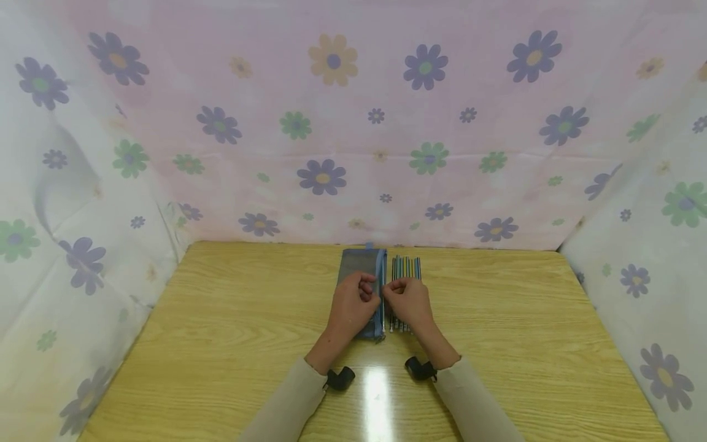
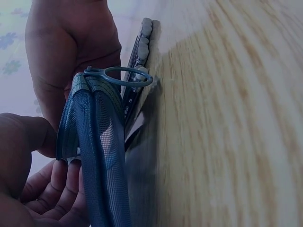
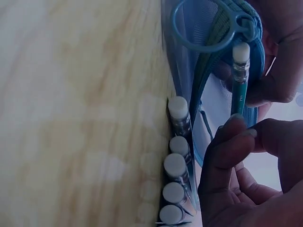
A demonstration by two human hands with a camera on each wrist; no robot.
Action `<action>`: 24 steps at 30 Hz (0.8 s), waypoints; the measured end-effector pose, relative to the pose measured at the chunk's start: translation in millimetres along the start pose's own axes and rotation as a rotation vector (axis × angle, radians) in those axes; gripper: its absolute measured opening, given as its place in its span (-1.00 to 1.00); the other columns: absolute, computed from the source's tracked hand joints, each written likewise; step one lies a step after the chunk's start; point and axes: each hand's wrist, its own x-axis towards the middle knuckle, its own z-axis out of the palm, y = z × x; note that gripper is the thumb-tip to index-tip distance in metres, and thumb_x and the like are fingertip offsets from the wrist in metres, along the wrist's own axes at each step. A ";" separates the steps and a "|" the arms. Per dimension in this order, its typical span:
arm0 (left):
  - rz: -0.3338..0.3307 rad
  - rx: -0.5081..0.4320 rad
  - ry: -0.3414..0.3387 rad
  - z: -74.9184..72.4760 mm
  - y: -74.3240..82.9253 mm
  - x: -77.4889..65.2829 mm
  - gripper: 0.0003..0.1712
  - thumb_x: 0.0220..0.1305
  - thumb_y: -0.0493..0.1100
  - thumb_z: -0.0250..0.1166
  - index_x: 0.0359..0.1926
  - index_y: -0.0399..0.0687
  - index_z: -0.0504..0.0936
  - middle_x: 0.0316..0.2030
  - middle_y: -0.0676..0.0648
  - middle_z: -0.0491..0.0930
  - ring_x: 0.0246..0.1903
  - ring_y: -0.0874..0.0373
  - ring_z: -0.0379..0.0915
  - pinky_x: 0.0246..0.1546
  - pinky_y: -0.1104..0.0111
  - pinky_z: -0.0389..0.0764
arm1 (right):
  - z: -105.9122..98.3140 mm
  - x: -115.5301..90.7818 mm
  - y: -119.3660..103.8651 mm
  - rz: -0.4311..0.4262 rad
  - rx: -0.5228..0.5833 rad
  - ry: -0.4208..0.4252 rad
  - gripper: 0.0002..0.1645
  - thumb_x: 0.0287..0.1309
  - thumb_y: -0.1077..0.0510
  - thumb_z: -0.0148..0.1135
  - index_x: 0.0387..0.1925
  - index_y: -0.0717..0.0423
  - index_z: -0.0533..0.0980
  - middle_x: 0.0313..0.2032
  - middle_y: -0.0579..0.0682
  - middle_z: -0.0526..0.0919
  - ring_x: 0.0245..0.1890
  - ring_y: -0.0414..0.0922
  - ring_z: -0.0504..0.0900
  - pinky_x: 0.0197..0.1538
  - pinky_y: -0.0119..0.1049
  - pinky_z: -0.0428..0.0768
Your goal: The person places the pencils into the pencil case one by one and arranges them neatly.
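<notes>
A blue mesh pencil case (image 1: 353,263) lies on the table with its zip side toward the right. My left hand (image 1: 353,304) pinches the edge of the zip opening between thumb and fingers, as the left wrist view shows. My right hand (image 1: 410,301) pinches a green pencil (image 3: 239,92), whose white eraser end points up past the fingertips at the case's opening. Beside the case, a row of pencils (image 1: 406,265) lies under and around my right hand, their white erasers (image 3: 175,165) toward me. A round ring pull (image 2: 128,75) hangs at the zip's end.
The wooden table (image 1: 237,344) reaches out on both sides of the hands. Flower-print cloth (image 1: 375,147) stands along its back, left and right edges. A black wrist camera (image 1: 340,379) sits at the left cuff, another black camera (image 1: 420,368) at the right.
</notes>
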 end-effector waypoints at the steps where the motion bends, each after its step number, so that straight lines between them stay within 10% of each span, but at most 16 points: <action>1: -0.002 0.001 0.000 0.2 0.0 0.1 -0.65 0.25 -0.38 0.33 0.07 -0.21 0.70 -0.33 0.01 0.62 -0.39 0.22 0.58 -0.31 0.35 0.66 | 0.0 0.0 -0.3 0.006 0.002 0.002 -0.80 0.29 0.16 0.34 -0.29 0.22 0.77 -0.50 0.00 0.75 -0.57 -0.16 0.66 -0.47 -0.27 0.63; 24: 0.014 0.008 0.018 0.5 1.7 -0.9 -0.65 0.24 -0.39 0.36 0.06 -0.22 0.69 -0.33 -0.01 0.64 -0.40 0.20 0.59 -0.33 0.33 0.66 | 1.9 -3.1 -0.6 -0.021 0.137 -0.062 -0.80 0.36 0.22 0.35 -0.22 0.35 0.72 -0.48 0.11 0.77 -0.55 -0.03 0.78 -0.44 -0.21 0.76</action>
